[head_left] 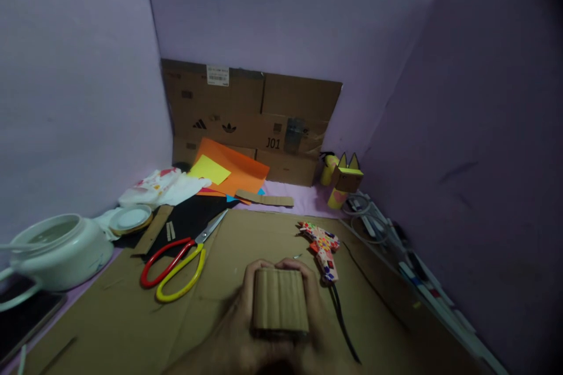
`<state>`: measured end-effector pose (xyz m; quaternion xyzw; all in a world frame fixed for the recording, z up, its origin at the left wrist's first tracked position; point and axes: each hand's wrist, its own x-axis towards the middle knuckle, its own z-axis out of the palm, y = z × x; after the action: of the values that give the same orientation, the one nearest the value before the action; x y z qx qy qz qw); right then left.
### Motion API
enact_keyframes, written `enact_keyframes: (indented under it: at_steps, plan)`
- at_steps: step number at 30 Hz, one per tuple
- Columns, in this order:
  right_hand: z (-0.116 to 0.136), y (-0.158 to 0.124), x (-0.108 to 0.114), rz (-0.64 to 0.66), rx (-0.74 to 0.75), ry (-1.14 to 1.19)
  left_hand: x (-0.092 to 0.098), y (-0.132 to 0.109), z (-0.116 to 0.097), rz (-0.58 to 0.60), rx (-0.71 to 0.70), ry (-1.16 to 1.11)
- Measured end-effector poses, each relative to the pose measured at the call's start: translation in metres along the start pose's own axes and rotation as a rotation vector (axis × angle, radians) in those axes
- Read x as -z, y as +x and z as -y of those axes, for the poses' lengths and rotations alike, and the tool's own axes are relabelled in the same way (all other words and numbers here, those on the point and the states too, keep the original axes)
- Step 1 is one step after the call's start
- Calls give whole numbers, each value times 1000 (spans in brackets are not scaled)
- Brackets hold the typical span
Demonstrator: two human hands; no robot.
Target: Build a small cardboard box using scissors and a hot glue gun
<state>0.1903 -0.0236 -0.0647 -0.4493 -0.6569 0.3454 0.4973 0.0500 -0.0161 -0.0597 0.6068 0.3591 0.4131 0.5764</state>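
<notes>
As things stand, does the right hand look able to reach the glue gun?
Probably yes: the glue gun lies near the right hand and nothing visible blocks the way. But this hand and the left hand hold the cardboard piece, so it may have to let go.

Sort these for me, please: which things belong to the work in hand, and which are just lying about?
In the work:
- ridged cardboard piece, held between the left hand and right hand
- glue gun, beyond the right hand: probably
- scissors, off to the left: probably

Seemingly just lying about:
- white pot
- orange paper
- yellow paper
</notes>
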Motion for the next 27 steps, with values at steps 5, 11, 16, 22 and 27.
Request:
enact_keyframes:
  at_steps: [5,11,16,22,27]
  plan:
    - [17,-1,7,87,-170,173,4,0,-15,67,134,-284]
    - [23,7,5,112,-349,465,-8,8,-23,-12,317,-574]
    - [18,9,4,148,-369,578,-10,10,-22,-148,337,-493]
    - [21,13,11,184,-317,487,-12,16,-26,-165,457,-444]
    - [17,20,11,148,-326,405,-8,23,-38,-101,550,-477]
